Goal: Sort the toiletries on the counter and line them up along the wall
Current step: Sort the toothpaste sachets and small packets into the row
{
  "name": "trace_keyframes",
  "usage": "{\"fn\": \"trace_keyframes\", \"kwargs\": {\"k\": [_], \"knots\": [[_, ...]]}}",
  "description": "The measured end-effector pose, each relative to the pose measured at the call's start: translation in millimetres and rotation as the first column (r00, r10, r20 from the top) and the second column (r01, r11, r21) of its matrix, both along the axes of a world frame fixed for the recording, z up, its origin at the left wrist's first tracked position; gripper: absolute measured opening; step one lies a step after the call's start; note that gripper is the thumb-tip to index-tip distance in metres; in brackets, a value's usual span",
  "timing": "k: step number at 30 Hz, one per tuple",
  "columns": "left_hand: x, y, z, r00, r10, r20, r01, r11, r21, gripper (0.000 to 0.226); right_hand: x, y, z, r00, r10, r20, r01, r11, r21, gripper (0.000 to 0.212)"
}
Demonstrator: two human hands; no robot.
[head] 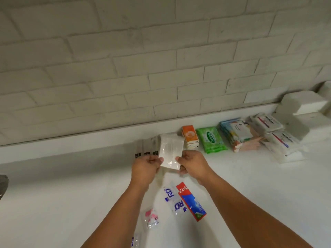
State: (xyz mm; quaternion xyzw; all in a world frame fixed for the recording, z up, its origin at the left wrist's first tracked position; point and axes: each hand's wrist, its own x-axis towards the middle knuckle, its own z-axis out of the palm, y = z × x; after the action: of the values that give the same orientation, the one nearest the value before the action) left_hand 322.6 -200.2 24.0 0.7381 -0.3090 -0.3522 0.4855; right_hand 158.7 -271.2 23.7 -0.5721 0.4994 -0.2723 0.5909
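Item: white sachet (171, 153), pinched at its lower corners by my left hand (146, 167) and right hand (192, 164), near the wall (161, 68), between the slim black-marked packets (146, 147) and the orange tissue pack (190, 136). Risk: the slick film may slip from so light a pinch, or knock the slim packets askew on landing.

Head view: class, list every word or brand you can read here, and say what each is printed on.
"Colg": on the red box; only these letters show.
"RD": on each of the two clear sachets beside it, one reading upside down.
Green pack: the label is too blurred to read.
White packet: the print is too small to read.
Stacked packs further right: blurred, unreadable.
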Motion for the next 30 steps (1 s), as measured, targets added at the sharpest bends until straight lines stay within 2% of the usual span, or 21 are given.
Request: {"fn": "trace_keyframes", "kwargs": {"k": [4,6,8,13,16,20,22,30], "knots": [[1,-45,-9,0.997,0.071,-0.01,-0.07,0.996,0.046,0.008,18,-36,1,0.99,-0.015,-0.141,-0.007,0.987,-0.16,0.015],[5,-61,-13,0.991,0.123,-0.054,-0.12,0.991,0.058,0.007,27,-51,-3,0.96,0.002,-0.282,-0.075,0.966,-0.247,0.025],[7,-75,-20,0.988,0.153,-0.031,-0.15,0.985,0.087,0.011,34,-59,-7,0.916,0.004,-0.402,-0.132,0.948,-0.291,0.034],[6,-98,-35,0.981,0.188,0.037,-0.191,0.969,0.157,0.015,41,-64,-25,0.903,0.057,-0.426,-0.136,0.978,-0.157,0.04],[4,-104,-43,0.979,0.142,0.147,-0.169,0.967,0.191,0.022,41,-65,-33,0.89,0.069,-0.45,-0.135,0.984,-0.115,0.038],[3,-107,-51,0.943,0.065,0.327,-0.146,0.963,0.229,0.014,44,-72,-42,0.862,0.146,-0.486,-0.223,0.969,-0.103,0.035],[3,-107,-52,0.919,0.042,0.393,-0.146,0.96,0.24,0.017,44,-73,-43,0.844,0.196,-0.499,-0.277,0.956,-0.094,0.038],[-1,-114,-54,0.859,-0.072,0.507,-0.1,0.947,0.305,0.022,47,-76,-46,0.851,0.201,-0.485,-0.276,0.957,-0.088,0.051]]}}
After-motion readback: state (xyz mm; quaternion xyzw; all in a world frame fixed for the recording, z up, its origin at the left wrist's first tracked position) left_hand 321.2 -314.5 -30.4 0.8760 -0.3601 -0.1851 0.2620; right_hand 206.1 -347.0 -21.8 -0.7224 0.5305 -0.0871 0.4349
